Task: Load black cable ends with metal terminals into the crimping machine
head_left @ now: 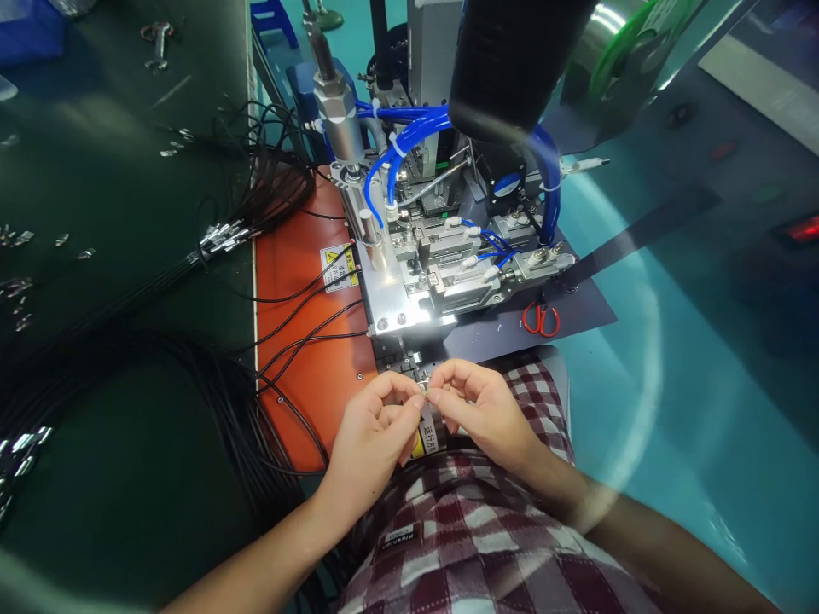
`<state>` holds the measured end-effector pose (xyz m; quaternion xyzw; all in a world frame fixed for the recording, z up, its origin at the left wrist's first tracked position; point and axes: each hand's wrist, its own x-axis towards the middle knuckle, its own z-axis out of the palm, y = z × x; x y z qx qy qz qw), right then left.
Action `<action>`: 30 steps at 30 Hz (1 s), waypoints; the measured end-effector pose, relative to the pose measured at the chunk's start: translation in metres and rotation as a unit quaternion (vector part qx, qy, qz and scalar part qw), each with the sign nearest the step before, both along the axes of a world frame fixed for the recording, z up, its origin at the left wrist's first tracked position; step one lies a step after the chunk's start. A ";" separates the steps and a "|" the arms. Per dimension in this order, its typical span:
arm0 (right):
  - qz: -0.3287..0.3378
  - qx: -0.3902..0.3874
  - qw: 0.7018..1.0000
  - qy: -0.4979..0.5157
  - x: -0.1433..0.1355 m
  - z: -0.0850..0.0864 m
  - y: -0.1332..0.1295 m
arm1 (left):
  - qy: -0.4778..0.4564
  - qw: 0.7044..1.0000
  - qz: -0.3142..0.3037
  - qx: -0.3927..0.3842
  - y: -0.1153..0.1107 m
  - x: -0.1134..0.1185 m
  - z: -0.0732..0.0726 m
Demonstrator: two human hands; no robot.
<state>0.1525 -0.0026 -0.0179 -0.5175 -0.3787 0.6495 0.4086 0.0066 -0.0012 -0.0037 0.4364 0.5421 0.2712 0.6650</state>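
My left hand (379, 428) and my right hand (481, 409) meet fingertip to fingertip just in front of the machine (441, 290). Both are closed in a pinch, thumb against forefinger. Something tiny and pale shows between the tips, too small to name. Close beyond the fingers lies the machine's front edge, with small metal parts on a dark track. A label with yellow and grey areas (430, 435) is partly covered beneath my hands. Black cables (307, 341) run from the machine's left side over the orange base plate (287, 392).
On the dark green table (128, 409) at left lie bundled black cables with shiny metal ends (223, 239), loose metal pieces and a wrench-like tool (159, 47). Red-handled scissors (541, 321) rest right of the machine. Blue air hoses (415, 128) arch above it, below a black cylinder (512, 68).
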 end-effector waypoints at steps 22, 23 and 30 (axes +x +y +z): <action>0.001 -0.008 1.000 0.007 0.001 -0.002 0.003 | -0.035 0.999 0.024 -0.028 0.001 0.002 -0.001; 0.001 -0.006 1.000 0.006 0.001 -0.002 0.003 | -0.033 0.999 0.024 -0.028 0.001 0.002 0.000; 0.010 -0.004 1.000 0.017 0.000 -0.004 0.002 | -0.035 0.999 0.030 -0.018 0.000 0.001 -0.004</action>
